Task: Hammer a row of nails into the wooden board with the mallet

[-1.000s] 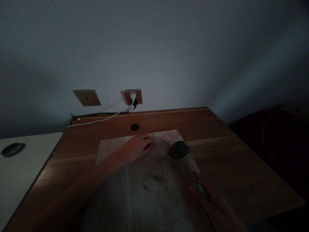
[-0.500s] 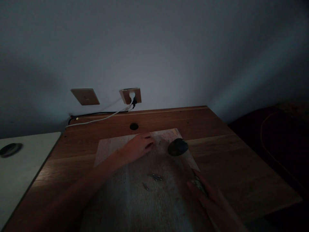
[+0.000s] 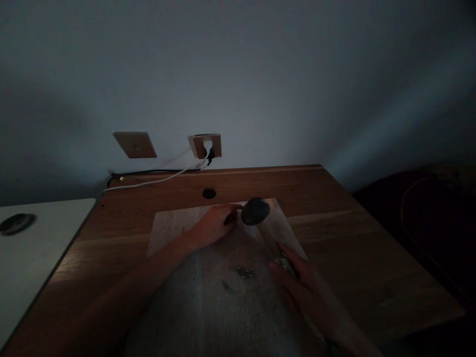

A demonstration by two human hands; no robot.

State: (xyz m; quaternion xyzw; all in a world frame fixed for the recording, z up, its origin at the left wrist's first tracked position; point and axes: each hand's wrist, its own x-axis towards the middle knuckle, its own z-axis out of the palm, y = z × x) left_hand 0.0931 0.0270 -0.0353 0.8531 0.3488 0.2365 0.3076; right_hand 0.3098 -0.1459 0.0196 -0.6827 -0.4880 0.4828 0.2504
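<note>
On the wooden desk lies a pale board. My left hand rests on the board's far part, its fingers curled and pinched on something small that I cannot make out in the dim light. My right hand is wrapped round the wooden handle of a hammer. The hammer's dark head hangs right beside my left fingertips, just above the board. Two small dark bits lie on the board between my hands.
A wall socket with a white plug and a blank plate sit behind the desk. A white cable runs along the desk's back edge, near a cable hole. A white table with a dark round object stands left.
My right hand has swung the hammer left and away from me, so its head went from the board's right side to beside my left fingertips. The left hand stayed put.
</note>
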